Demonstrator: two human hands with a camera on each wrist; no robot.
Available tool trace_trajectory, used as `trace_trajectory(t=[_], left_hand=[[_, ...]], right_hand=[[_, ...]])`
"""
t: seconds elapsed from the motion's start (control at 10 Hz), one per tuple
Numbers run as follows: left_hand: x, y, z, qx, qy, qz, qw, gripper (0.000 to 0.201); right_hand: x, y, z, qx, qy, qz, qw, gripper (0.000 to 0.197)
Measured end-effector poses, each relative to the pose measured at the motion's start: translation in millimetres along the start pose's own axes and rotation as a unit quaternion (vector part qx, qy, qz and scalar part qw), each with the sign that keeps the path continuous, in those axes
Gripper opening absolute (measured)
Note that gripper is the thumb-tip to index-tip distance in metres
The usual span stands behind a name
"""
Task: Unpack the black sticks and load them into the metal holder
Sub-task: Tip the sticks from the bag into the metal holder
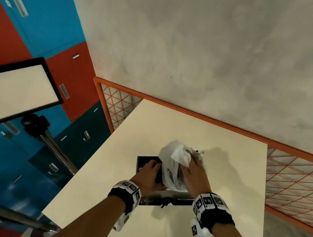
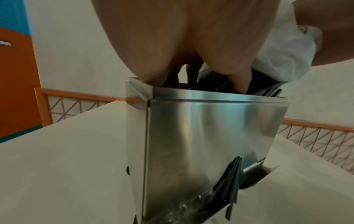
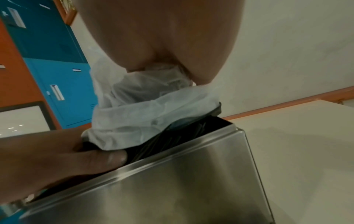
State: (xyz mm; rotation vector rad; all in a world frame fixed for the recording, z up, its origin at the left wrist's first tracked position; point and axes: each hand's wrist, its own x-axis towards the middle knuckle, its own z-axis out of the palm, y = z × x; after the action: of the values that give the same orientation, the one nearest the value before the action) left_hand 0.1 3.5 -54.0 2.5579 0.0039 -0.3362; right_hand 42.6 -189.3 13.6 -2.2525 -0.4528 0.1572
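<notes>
Left hand (image 1: 148, 174) is pinning sticks (image 3: 164, 142) in the holder (image 2: 210, 128) while right hand (image 1: 194, 173) is gripping the bag (image 1: 173, 159); pulling straight up suits best.

black sticks (image 3: 161, 142): mostly hidden by bag (image 3: 138, 109) | left hand (image 2: 187, 37) fingers (image 2: 239, 84): tips hidden in holder (image 2: 210, 128)

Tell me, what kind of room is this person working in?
Probably a workroom or recording studio, not a home. Blue and red metal lockers line one wall, a bright light panel stands on a stand, and a plain cream table sits beside an orange mesh fence.
</notes>
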Motion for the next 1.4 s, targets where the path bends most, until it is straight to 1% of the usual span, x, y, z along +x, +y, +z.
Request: trace_trajectory(t=[0.1,0.2,0.3,0.4,0.5,0.6,0.7,0.8,0.9,1.0,1.1,1.2,1.3,1.4], left_hand=[[14.2,-14.3,9.7,-0.038,-0.001,-0.027,0.999,0.097],[20.8,-7.4,7.6,-0.036,-0.037,-0.041,0.998,0.082],[11.5,17.0,-11.2,-0.025,-0.055,-0.083,0.995,0.063],[9.8,19.8,-11.2,-0.012,-0.035,-0.087,0.996,0.070],[9.2,28.2,-15.2,-0.049,-0.044,-0.057,0.996,0.064],[7.2,48.3,-25.3,-0.064,-0.037,-0.020,0.997,0.027],[13.0,47.5,-28.2,-0.015,-0.021,0.005,1.000,0.022],[13.1,41.5,-27.0,0.003,-0.003,0.001,1.000,0.035],[10.3,28.8,-14.9,0.008,-0.016,-0.019,1.000,0.056],[2.6,19.3,-12.6,-0.044,-0.004,-0.038,0.998,0.073],[-0.5,12.0,-13.2,-0.076,0.002,-0.038,0.996,0.079],[-4.6,9.6,-13.4,-0.093,0.008,-0.031,0.995,0.083],[-10.5,8.2,-15.5,-0.089,0.004,-0.038,0.995,0.085],[-14.3,7.7,-17.7,-0.086,0.004,-0.043,0.995,0.089]], right_hand=[[-0.3,-6.8,1.3,0.038,-0.029,0.018,0.999,0.039],[2.5,-5.8,0.9,0.032,-0.028,0.026,0.999,0.035],[4.4,-8.0,-5.0,0.067,-0.012,0.061,0.996,0.029],[4.9,-5.8,-10.6,0.116,0.007,0.111,0.987,0.016],[4.0,-4.2,-17.4,0.155,0.020,0.143,0.977,0.017],[2.4,-7.8,-24.7,0.182,0.052,0.147,0.971,0.018],[3.0,-11.3,-28.4,0.218,0.096,0.153,0.959,0.020],[2.9,-11.2,-28.7,0.205,0.071,0.159,0.963,0.021],[1.8,-11.4,-30.7,0.186,0.045,0.154,0.969,0.019],[0.4,-18.7,-38.3,0.202,0.085,0.131,0.967,0.015],[0.2,-26.9,-43.7,0.184,0.076,0.115,0.973,0.020],[2.2,-33.9,-53.4,0.167,0.080,0.110,0.976,0.014],[6.0,-46.2,-72.0,0.196,0.143,0.091,0.966,0.018],[9.3,-57.0,-81.9,0.181,0.143,0.070,0.971,0.020]])
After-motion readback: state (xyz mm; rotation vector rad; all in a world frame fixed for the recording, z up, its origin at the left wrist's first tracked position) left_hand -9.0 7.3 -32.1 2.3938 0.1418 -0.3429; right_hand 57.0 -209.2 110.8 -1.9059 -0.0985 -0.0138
